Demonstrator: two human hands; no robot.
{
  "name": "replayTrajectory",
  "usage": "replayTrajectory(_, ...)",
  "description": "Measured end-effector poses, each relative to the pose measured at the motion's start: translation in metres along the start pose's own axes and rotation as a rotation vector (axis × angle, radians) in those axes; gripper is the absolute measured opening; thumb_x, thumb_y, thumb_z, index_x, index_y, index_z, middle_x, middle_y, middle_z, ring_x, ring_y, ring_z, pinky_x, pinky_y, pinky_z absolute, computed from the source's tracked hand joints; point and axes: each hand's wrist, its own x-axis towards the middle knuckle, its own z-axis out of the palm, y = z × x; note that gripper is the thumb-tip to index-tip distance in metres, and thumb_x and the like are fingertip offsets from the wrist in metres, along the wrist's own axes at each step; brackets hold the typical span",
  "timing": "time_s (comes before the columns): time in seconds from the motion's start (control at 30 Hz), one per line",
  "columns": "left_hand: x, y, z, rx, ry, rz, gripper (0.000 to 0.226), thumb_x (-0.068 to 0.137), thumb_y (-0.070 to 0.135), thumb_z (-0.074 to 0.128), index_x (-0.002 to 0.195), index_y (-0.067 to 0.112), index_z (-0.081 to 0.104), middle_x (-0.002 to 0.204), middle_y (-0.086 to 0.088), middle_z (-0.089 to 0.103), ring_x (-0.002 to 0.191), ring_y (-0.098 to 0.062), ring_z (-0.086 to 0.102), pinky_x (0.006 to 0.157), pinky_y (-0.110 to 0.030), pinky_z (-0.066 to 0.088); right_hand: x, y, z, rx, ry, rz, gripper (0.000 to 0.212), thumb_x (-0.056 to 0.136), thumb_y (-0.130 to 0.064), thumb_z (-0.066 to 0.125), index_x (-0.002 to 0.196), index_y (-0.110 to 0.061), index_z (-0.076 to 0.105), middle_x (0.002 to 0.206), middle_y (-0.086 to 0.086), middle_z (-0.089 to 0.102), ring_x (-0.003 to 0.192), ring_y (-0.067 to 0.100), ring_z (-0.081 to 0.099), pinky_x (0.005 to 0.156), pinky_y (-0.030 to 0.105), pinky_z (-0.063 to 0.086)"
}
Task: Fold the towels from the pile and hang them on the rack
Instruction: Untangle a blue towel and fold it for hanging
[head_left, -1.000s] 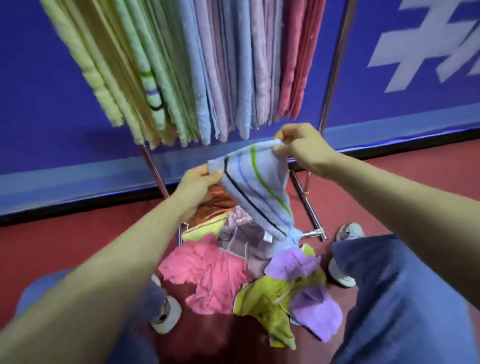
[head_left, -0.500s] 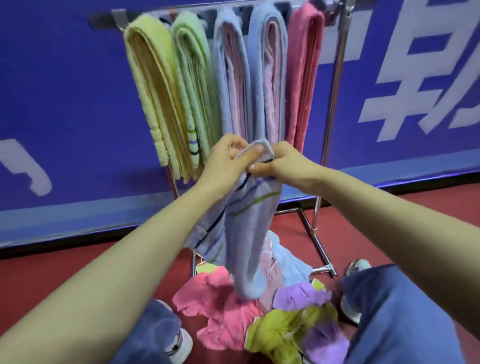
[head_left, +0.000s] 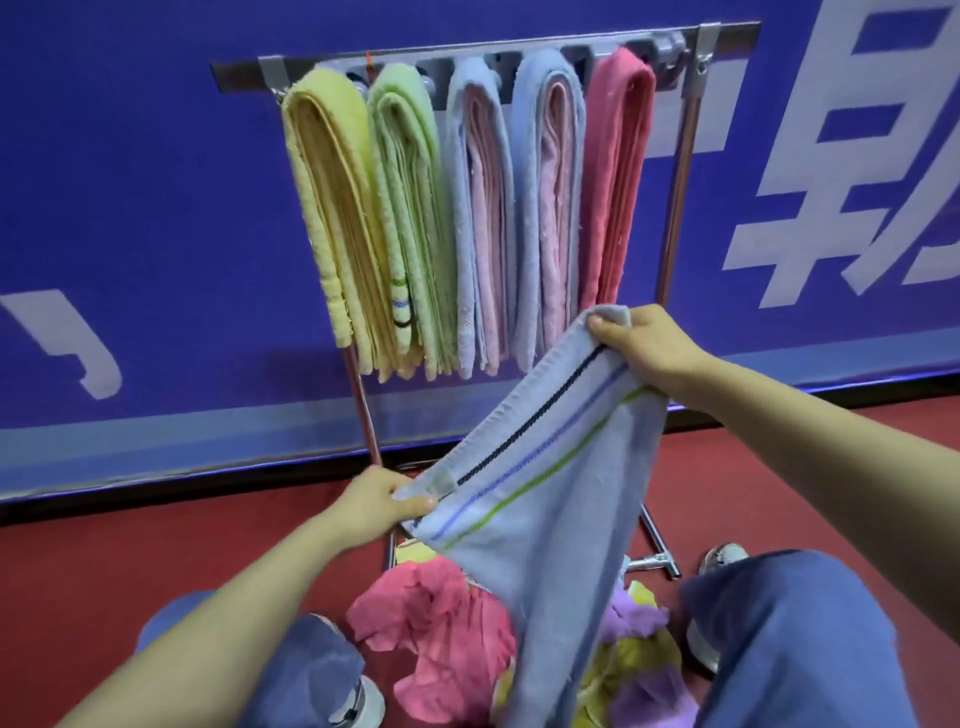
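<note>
A light blue towel (head_left: 550, 499) with dark, blue and green stripes hangs stretched between both hands in front of the rack. My left hand (head_left: 376, 501) pinches its lower left corner. My right hand (head_left: 644, 345) grips the upper right corner, higher and farther right. The towel's body drapes down over the pile (head_left: 441, 623) of pink, yellow-green and purple towels on the floor. The metal rack (head_left: 680, 171) stands behind, its top bar carrying several folded towels (head_left: 467, 208): yellow, green, blue, pink.
A blue wall banner with white characters (head_left: 831, 156) backs the rack. The floor (head_left: 156, 545) is red. My knees in blue trousers (head_left: 789, 649) and my shoes (head_left: 722, 558) flank the pile. The rack's foot (head_left: 654, 558) lies near my right shoe.
My hands were together at the towel's top half a second ago. They have spread apart, the left moving down and left, the right staying high, drawing the striped edge taut.
</note>
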Motion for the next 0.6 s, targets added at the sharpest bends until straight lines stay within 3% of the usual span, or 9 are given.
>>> replayTrajectory(0.07, 0.007, 0.027, -0.043, 0.196, 0.002, 0.022, 0.047, 0.083, 0.036, 0.080, 0.043, 0.028, 0.058, 0.046, 0.011, 0.042, 0.047, 0.003, 0.035, 0.053, -0.028, 0.030, 0.007, 0.002, -0.014, -0.282, 0.049, 0.041, 0.047, 0.099, -0.040, 0.054, 0.070, -0.003, 0.056, 0.072, 0.011, 0.048, 0.072, 0.021, 0.046, 0.060, 0.035, 0.035)
replayTrajectory(0.17, 0.019, 0.103, -0.119, 0.346, 0.167, 0.158, 0.041, 0.086, 0.036, 0.076, 0.050, 0.024, 0.061, 0.049, 0.008, 0.048, 0.053, 0.000, 0.045, 0.053, -0.024, 0.033, 0.022, -0.036, -0.047, -0.322, 0.330, -0.063, 0.043, 0.101, -0.041, 0.045, 0.074, -0.008, 0.052, 0.077, 0.015, 0.050, 0.077, 0.026, 0.049, 0.064, 0.033, 0.032)
replayTrajectory(0.23, 0.017, 0.150, -0.151, 0.234, 0.539, 0.311, 0.020, 0.088, 0.024, 0.073, 0.068, 0.024, 0.071, 0.062, 0.000, 0.062, 0.067, -0.004, 0.057, 0.055, -0.022, 0.037, 0.028, -0.063, -0.066, -0.214, 0.624, -0.303, 0.038, 0.104, -0.038, 0.038, 0.076, -0.017, 0.052, 0.080, 0.011, 0.050, 0.077, 0.022, 0.045, 0.068, 0.032, 0.030)
replayTrajectory(0.3, 0.015, 0.168, -0.154, 0.202, 0.974, 0.442, 0.013, 0.084, 0.019, 0.063, 0.078, 0.021, 0.074, 0.079, -0.007, 0.070, 0.081, -0.020, 0.064, 0.065, -0.031, 0.044, 0.024, -0.065, -0.066, -0.171, 0.864, -0.469, 0.041, 0.105, -0.038, 0.035, 0.084, -0.014, 0.061, 0.085, 0.011, 0.056, 0.078, 0.024, 0.048, 0.069, 0.035, 0.032)
replayTrajectory(0.33, 0.016, 0.165, -0.146, 0.303, 0.976, 0.418, 0.013, 0.083, 0.022, 0.062, 0.072, 0.020, 0.069, 0.077, -0.009, 0.068, 0.082, -0.030, 0.064, 0.065, -0.035, 0.044, 0.024, -0.051, -0.059, -0.259, 0.837, -0.434, 0.044, 0.105, -0.038, 0.035, 0.090, -0.008, 0.064, 0.089, 0.018, 0.060, 0.082, 0.031, 0.054, 0.071, 0.039, 0.038)
replayTrajectory(0.37, 0.018, 0.154, -0.130, 0.453, 0.770, 0.351, 0.021, 0.084, 0.029, 0.064, 0.067, 0.018, 0.063, 0.071, -0.008, 0.064, 0.082, -0.035, 0.064, 0.063, -0.036, 0.043, 0.024, -0.029, -0.048, -0.407, 0.680, -0.330, 0.043, 0.103, -0.035, 0.038, 0.093, -0.003, 0.064, 0.091, 0.025, 0.061, 0.087, 0.039, 0.058, 0.074, 0.044, 0.043)
replayTrajectory(0.43, 0.024, 0.114, -0.092, 0.706, 0.241, 0.163, 0.029, 0.084, 0.041, 0.067, 0.069, 0.016, 0.064, 0.069, -0.005, 0.063, 0.083, -0.032, 0.065, 0.062, -0.033, 0.044, 0.017, 0.022, -0.023, -0.646, 0.212, -0.013, 0.044, 0.098, -0.034, 0.037, 0.096, 0.001, 0.065, 0.091, 0.032, 0.057, 0.093, 0.050, 0.059, 0.077, 0.048, 0.046)
replayTrajectory(0.5, 0.023, 0.069, -0.070, 0.684, 0.142, 0.051, 0.027, 0.085, 0.041, 0.070, 0.070, 0.019, 0.065, 0.071, -0.005, 0.065, 0.078, -0.028, 0.062, 0.060, -0.034, 0.042, 0.003, 0.061, -0.007, -0.612, 0.107, 0.165, 0.049, 0.098, -0.039, 0.036, 0.088, 0.000, 0.063, 0.093, 0.033, 0.057, 0.093, 0.050, 0.057, 0.076, 0.044, 0.043)
replayTrajectory(0.6, 0.027, 0.018, -0.051, 0.465, 0.131, 0.044, 0.025, 0.083, 0.036, 0.077, 0.064, 0.024, 0.066, 0.062, -0.003, 0.062, 0.064, -0.019, 0.055, 0.063, -0.036, 0.046, -0.007, 0.091, 0.003, -0.449, 0.125, 0.195, 0.047, 0.099, -0.033, 0.048, 0.061, -0.006, 0.046, 0.072, 0.023, 0.050, 0.075, 0.036, 0.049, 0.068, 0.040, 0.037)
